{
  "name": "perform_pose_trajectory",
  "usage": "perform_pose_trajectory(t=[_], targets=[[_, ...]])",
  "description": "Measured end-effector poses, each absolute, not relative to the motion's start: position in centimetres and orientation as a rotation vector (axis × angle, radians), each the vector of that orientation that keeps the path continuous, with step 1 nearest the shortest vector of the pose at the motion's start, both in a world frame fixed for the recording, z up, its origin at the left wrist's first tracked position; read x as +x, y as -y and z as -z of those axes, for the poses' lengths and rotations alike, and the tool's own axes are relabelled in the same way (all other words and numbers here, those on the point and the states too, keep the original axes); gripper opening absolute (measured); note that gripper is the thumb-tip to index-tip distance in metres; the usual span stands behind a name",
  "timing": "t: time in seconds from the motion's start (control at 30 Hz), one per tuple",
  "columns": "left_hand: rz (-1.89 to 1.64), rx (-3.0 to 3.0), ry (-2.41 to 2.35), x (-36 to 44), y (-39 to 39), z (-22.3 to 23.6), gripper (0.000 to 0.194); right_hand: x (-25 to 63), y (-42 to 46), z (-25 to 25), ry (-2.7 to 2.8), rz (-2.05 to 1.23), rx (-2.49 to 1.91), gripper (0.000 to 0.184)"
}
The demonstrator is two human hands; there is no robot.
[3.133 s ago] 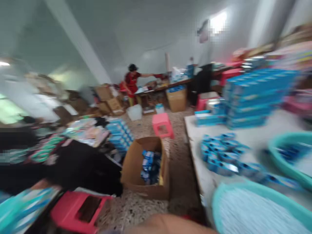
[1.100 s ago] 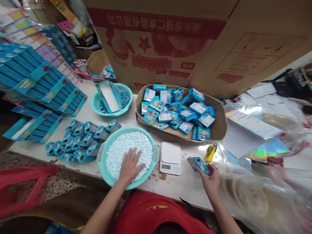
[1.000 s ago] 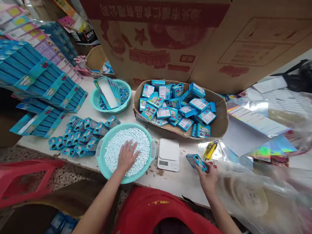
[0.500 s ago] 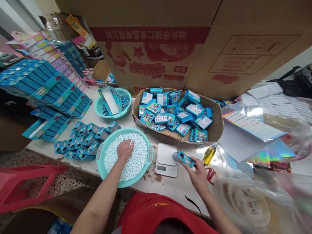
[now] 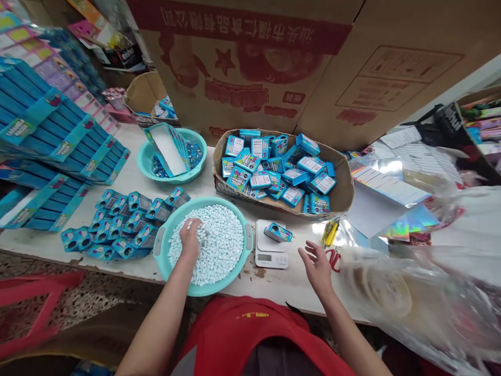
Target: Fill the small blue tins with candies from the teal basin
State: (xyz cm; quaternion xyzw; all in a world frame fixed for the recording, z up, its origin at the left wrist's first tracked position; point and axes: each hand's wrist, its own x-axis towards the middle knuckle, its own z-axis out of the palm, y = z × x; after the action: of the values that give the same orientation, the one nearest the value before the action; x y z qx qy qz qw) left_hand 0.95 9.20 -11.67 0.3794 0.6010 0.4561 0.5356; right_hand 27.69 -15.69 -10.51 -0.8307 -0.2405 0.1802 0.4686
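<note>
My left hand [image 5: 190, 239] is inside a mint-green basin [image 5: 158, 249] of small pale candies [image 5: 221, 243]. Its fingers are curled round some of them, and a few beside the fingertips are smeared by motion. A small blue candy box [image 5: 278, 233] rests on the plate of a white kitchen scale [image 5: 273, 259], a round hole showing in its end. My right hand [image 5: 318, 265] hovers to the right of the scale, fingers apart and holding nothing. Left of the basin, several similar small boxes [image 5: 125, 224] stand and lie in a group.
Behind the scale, a cut-down carton [image 5: 344, 201] holds many blue boxes. A second basin [image 5: 143, 169] contains folded card and shiny blue pieces. Stacked display boxes [image 5: 58, 141] fill the left side. Plastic bags [image 5: 391, 292], yellow cutters [image 5: 332, 233] and card sheets [image 5: 370, 209] lie at right.
My right hand has let go of the blue box, now on the scale, and drawn away to the right. My left hand has shifted and curled among the candies. The view has tilted down.
</note>
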Motion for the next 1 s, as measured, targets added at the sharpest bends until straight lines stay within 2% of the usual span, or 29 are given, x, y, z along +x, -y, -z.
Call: perform_pose_trajectory(t=[0.2, 0.4, 0.67, 0.87, 1.0], targets=[[-0.970, 0.430, -1.028, 0.1, -9.9, 9.3, 0.032, 26.2, 19.6, 10.7, 0.412, -0.445, -2.101, 0.052], [-0.868, 0.383, -1.085, 1.5, -9.5, 9.2, 0.028, 25.5, 20.8, 11.1, 0.407, -0.454, -2.091, 0.048], [-0.976, 0.379, -0.987, 1.7, -8.7, 7.0, 0.038, 27.5, 19.2, 11.3, 0.407, -0.561, -2.059, 0.049], [-1.045, 0.658, -1.129, 1.6, -8.5, 8.0, 0.031, 28.1, 15.9, 10.7, 0.529, -0.597, -1.981, 0.052], [-1.032, 0.734, -1.353, 1.9, -8.1, 9.4, 0.030, 27.8, 12.3, 11.3, 0.727, -0.545, -1.963, 0.066]])
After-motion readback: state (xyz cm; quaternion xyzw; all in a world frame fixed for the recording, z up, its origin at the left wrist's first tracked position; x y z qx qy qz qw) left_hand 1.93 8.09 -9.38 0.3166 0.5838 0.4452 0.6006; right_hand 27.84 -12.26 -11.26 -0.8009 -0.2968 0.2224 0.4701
